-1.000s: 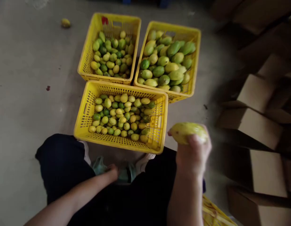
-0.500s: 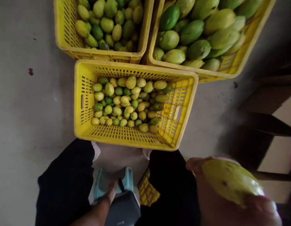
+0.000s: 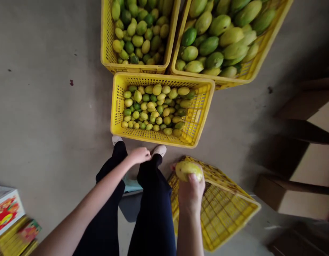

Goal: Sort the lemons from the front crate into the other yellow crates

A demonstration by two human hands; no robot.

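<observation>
In my right hand [image 3: 192, 190] is a yellow-green papaya [image 3: 186, 170], with the thumb laid across its near side and the fingers partly hidden behind it. It is held to the right of my legs, above a tilted yellow crate [image 3: 228, 206]. My left hand [image 3: 140, 155] has its fingers curled, with nothing visible in them, over my lower legs. Just beyond it stands a yellow crate [image 3: 154, 139] holding small yellow and green fruit [image 3: 154, 106].
Behind stand a crate [image 3: 107, 39] of green-yellow fruit and another crate [image 3: 256, 71] of larger papayas. Cardboard boxes [image 3: 305, 201] line the right side. A dark grey seat-like object [image 3: 131, 206] and light-blue plastic lie behind my legs. A printed box [image 3: 7, 211] is at lower left.
The view has pulled back and shifted. My right hand, with the papaya, is now farther forward and left. My left hand has come up from the blue plastic to in front of my legs.
</observation>
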